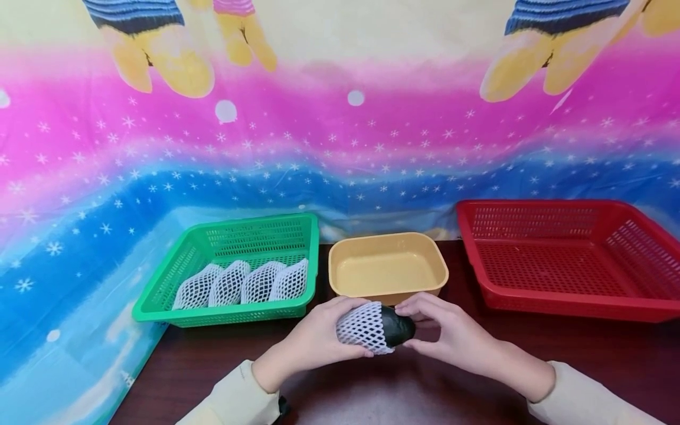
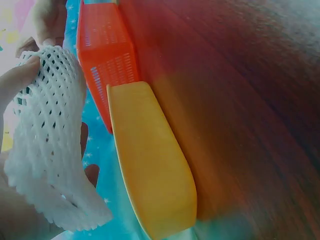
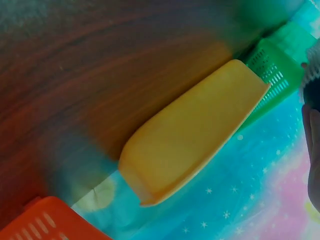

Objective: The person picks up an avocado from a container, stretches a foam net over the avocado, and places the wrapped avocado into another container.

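Over the table's near middle, my left hand grips a white foam net sleeve, thumb along the near side and fingers behind. A dark, smooth, oval fruit that looks like an avocado sits partly inside it, its bare end pointing right. With thumb and fingertips, my right hand holds that bare end from the right. In the left wrist view the net hangs loose past the fingers at its lower end. The right wrist view catches only a sliver of the dark fruit at its edge.
A green basket at the left bears several white foam net sleeves side by side. Just beyond my hands stands a yellow plastic tub. A red basket is at the right. Behind them hangs a printed cloth.
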Demonstrator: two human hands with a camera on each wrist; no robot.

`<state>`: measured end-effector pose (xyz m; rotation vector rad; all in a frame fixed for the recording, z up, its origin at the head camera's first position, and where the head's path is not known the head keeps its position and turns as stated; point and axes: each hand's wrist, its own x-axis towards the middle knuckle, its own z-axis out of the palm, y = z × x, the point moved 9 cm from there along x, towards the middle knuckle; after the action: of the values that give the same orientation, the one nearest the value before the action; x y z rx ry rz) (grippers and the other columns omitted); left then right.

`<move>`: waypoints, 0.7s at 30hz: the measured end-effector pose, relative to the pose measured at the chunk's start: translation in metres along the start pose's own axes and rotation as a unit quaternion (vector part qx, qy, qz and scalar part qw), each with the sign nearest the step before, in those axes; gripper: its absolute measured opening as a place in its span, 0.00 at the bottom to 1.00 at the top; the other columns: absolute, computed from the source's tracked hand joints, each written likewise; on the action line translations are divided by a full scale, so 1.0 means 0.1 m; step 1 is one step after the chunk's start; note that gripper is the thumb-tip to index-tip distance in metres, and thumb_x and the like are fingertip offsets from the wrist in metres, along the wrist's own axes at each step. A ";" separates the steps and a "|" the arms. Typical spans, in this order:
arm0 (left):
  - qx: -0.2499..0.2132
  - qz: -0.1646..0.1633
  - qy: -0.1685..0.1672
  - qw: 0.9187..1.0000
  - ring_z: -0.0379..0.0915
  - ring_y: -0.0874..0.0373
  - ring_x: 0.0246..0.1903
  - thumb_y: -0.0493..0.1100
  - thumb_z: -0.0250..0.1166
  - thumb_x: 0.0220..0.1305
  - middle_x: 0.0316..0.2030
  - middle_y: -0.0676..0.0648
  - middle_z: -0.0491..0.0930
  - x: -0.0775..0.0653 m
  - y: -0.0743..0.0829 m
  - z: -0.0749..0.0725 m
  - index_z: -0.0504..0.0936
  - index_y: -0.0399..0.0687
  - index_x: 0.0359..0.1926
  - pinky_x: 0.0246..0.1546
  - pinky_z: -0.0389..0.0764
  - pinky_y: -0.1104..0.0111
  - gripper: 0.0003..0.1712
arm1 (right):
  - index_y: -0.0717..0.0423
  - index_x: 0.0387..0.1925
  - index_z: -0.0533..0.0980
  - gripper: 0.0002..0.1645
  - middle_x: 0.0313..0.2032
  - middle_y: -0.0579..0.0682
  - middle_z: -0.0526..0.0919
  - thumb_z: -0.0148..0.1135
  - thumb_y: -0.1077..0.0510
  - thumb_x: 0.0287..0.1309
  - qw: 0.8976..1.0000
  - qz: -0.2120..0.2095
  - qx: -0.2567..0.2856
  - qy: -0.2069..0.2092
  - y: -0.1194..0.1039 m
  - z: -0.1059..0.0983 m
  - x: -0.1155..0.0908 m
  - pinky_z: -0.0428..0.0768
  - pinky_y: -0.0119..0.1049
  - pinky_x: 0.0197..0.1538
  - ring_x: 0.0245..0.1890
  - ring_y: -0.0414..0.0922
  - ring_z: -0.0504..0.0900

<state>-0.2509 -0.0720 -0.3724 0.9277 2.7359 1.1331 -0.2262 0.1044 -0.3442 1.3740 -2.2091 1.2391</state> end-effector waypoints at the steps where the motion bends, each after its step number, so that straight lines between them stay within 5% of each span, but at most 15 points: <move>1: 0.004 0.001 -0.001 1.000 0.75 0.63 0.51 0.57 0.82 0.51 0.57 0.57 0.79 0.00 0.01 0.01 0.77 0.60 0.67 0.53 0.79 0.64 0.42 | 0.57 0.54 0.78 0.36 0.50 0.53 0.81 0.80 0.75 0.41 1.000 0.000 0.003 0.005 0.00 0.00 -0.01 0.84 0.32 0.46 0.45 0.44 0.86; 21: 0.059 0.042 -0.015 0.997 0.76 0.66 0.47 0.59 0.82 0.49 0.53 0.56 0.78 0.04 0.13 0.19 0.75 0.53 0.67 0.48 0.79 0.71 0.46 | 0.57 0.51 0.80 0.27 0.47 0.52 0.81 0.79 0.70 0.48 0.996 0.037 0.082 0.008 0.09 0.14 -0.06 0.86 0.37 0.40 0.42 0.42 0.86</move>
<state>-0.2430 -0.0505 -0.3765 1.0738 2.7909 0.9695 -0.2277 0.0991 -0.3614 1.3434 -2.2087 1.4816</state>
